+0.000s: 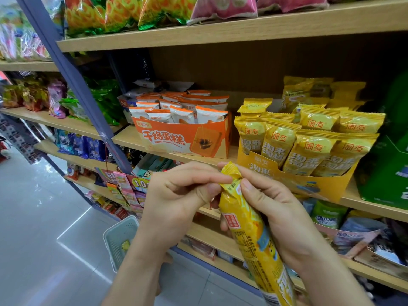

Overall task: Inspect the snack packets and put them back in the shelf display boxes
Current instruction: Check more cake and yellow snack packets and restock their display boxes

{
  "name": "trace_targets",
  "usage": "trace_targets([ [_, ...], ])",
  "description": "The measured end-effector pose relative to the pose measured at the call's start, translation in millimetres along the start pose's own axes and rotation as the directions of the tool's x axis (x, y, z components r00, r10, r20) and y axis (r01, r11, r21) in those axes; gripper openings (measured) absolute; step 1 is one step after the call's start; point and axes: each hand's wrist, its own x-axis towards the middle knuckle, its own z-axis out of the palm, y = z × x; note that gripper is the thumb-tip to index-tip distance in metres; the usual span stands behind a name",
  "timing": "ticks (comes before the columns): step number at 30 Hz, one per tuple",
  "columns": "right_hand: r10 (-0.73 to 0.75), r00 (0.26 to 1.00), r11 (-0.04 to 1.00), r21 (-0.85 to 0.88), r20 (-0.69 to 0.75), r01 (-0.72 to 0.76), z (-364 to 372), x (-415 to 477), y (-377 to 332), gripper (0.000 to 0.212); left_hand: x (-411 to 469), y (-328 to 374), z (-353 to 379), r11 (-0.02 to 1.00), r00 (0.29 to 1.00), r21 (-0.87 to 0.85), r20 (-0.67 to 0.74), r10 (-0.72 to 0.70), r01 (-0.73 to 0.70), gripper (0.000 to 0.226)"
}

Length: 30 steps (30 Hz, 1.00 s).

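Before the front edge of the middle shelf (128,136), a person holds one yellow snack packet (250,228) in both hands, clear of the boxes. The packet is tilted, its crimped top end up near the shelf edge and its lower end running down to the bottom of the view. The left hand (176,195) pinches the crimped top between thumb and forefinger, with the other fingers curled under. The right hand (278,210) grips the packet just below the crimp, its thumb pressed on the printed face and its fingers wrapped round the back.

On the shelf behind the hands, toward its right end, stands a yellow display box (313,186) with a cut-down front. It is packed with upright yellow packets (309,151) of the same kind, in rows from the front edge to the back. Just beside it on the left sits an orange display box (187,141) holding white-and-orange packets (183,113), also upright. A green carton (386,173) stands at the right end of the shelf, just beside the yellow box.

Lower down on the left, a pale green basket (114,238) sits on the floor near the shelving, with one small yellow item inside it.
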Motion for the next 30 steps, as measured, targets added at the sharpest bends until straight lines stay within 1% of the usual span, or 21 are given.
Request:
trace_targets([
  [2,0.004,1.000,1.000,-0.002,-0.015,-0.004,-1,0,0,0.038,1,-1,0,0.999,0.999,-0.018,0.003,-0.033,0.033,0.016],
  [4,0.029,1.000,1.000,-0.012,-0.008,-0.029,-4,1,0,0.039,2,1,0,0.999,0.999,0.028,-0.022,-0.034,0.035,0.018],
  [5,0.050,0.999,0.998,-0.030,0.002,-0.050,-5,1,1,0.040,2,2,0,0.996,0.999,0.085,-0.043,-0.017,0.021,0.016],
  [7,0.085,0.996,0.993,-0.087,0.025,-0.083,-8,1,3,0.040,5,3,1,0.961,0.995,0.273,-0.063,0.072,-0.052,0.008],
  [9,0.091,0.995,0.974,-0.214,0.045,-0.079,-12,0,1,0.042,8,2,-1,0.880,0.985,0.463,-0.067,0.158,-0.109,0.008],
  [11,0.102,0.993,0.903,-0.424,0.051,-0.071,-17,-3,-3,0.053,11,-2,-6,0.844,0.978,0.532,-0.131,0.162,-0.068,0.010],
  [12,0.102,0.994,0.841,-0.538,0.048,-0.060,-18,-5,-4,0.058,12,-4,-8,0.848,0.975,0.529,-0.173,0.140,-0.028,0.012],
  [13,0.075,0.997,0.768,-0.639,0.032,-0.038,-19,-6,-4,0.059,12,-6,-9,0.864,0.972,0.502,-0.212,0.100,0.021,0.014],
  [14,0.030,0.999,0.710,-0.704,0.012,-0.013,-18,-6,-4,0.055,11,-7,-8,0.890,0.968,0.451,-0.245,0.048,0.070,0.015],
  [15,-0.018,1.000,0.684,-0.729,-0.003,0.010,-16,-7,-3,0.052,11,-6,-6,0.917,0.963,0.383,-0.268,-0.006,0.112,0.016],
  [16,-0.051,0.999,0.687,-0.726,-0.006,0.030,-14,-7,-2,0.048,10,-5,-2,0.940,0.957,0.310,-0.285,-0.054,0.145,0.016],
  [18,-0.065,0.998,0.722,-0.690,0.000,0.047,-10,-6,0,0.042,10,-4,3,0.961,0.945,0.206,-0.307,-0.117,0.185,0.015],
  [20,-0.063,0.998,0.742,-0.668,0.011,0.054,-9,-7,0,0.042,9,-4,4,0.963,0.940,0.182,-0.313,-0.136,0.200,0.014],
  [22,-0.074,0.997,0.736,-0.673,0.024,0.071,-8,-7,-1,0.043,8,-5,3,0.965,0.936,0.142,-0.308,-0.170,0.221,0.013],
  [25,-0.098,0.995,0.729,-0.679,0.020,0.085,-7,-5,1,0.044,6,-5,6,0.959,0.929,0.068,-0.275,-0.248,0.277,0.025],
  [28,-0.128,0.992,0.719,-0.689,0.000,0.093,-6,-4,3,0.040,3,-7,9,0.946,0.931,0.069,-0.215,-0.295,0.315,0.037],
  [30,-0.134,0.991,0.729,-0.676,0.012,0.106,-7,-4,3,0.039,2,-7,8,0.938,0.933,0.084,-0.169,-0.319,0.336,0.047],
])
